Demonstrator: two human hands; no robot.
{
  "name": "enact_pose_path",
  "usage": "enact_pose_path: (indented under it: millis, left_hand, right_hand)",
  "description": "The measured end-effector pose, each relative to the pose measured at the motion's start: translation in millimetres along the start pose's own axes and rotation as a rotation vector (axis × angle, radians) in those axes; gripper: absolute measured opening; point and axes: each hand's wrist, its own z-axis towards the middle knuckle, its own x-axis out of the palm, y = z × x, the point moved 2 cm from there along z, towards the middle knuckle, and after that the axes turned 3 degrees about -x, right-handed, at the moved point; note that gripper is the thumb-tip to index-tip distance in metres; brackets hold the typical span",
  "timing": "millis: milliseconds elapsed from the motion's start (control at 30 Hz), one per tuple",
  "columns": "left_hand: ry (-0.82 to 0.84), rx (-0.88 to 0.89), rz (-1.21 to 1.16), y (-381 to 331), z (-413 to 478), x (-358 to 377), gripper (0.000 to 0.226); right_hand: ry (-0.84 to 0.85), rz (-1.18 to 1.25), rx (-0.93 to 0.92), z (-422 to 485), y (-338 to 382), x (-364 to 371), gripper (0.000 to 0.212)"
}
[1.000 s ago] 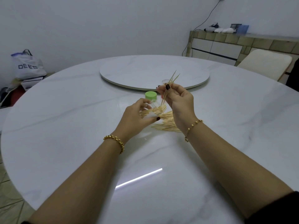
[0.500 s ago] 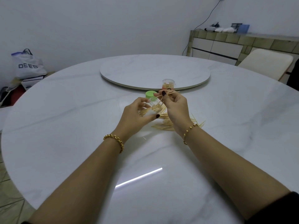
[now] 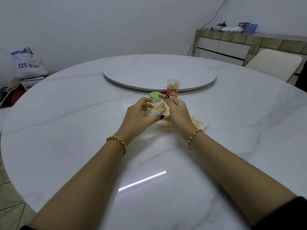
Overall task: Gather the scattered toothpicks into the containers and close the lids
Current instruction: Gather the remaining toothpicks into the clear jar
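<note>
Just above the centre of the frame, the person's left hand [image 3: 139, 118] was curled round a small clear container [image 3: 157, 102], thumb on the near side and fingers wrapped over the far side, holding it tilted above the table [image 3: 83, 130]. A sheaf of toothpicks showed through its wall and out past the palm. The right hand [image 3: 178, 110], close beside it on the right, pinched one toothpick [image 3: 175, 96] between thumb and forefinger, the stick slanting up and to the right beyond the fingertips; the other fingers were folded in.

A green lid [image 3: 155, 94] sat just behind the clear container (whether it touched it I could not tell). To the right of the lid, a red-labelled container [image 3: 173, 90] stood upright near the edge of the turntable [image 3: 149, 72], packed with toothpicks and capped with a clear top. The scattered toothpicks [image 3: 181, 126] lay in a loose fan on the marble below and to the right of the right hand, partly hidden under the wrist.

Each wrist wore a gold bracelet, the left bracelet [image 3: 118, 141] and the right bracelet [image 3: 193, 136]. At the upper left of the frame a printed bag [image 3: 28, 65] stood by the wall; at the upper right were a tiled sideboard [image 3: 224, 47] and a pale chair [image 3: 274, 63].
</note>
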Motion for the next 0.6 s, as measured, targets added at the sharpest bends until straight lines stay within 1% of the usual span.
enact_pose_path:
  millis: [133,200,267,467,533,600]
  left_hand:
    - [0.006,-0.004,-0.016,-2,-1,1,0.052]
    - [0.014,-0.01,-0.027,-3,-2,1,0.053]
    - [0.021,-0.008,-0.026,-3,-2,3,0.054]
    - [0.027,0.006,-0.011,-3,-2,4,0.054]
    - [0.039,0.014,-0.01,-4,-2,5,0.054]
    - [0.047,0.024,-0.015,-6,-3,7,0.055]
  right_hand:
    - [0.093,-0.107,0.011,1,-4,3,0.033]
    - [0.108,-0.133,0.003,1,-4,4,0.033]
    - [0.086,-0.141,-0.036,1,-2,4,0.033]
    - [-0.065,-0.201,-0.206,1,0,-3,0.033]
    - [-0.063,-0.24,-0.22,0,0,-5,0.031]
    - [-0.032,-0.253,-0.184,-1,-1,-6,0.031]
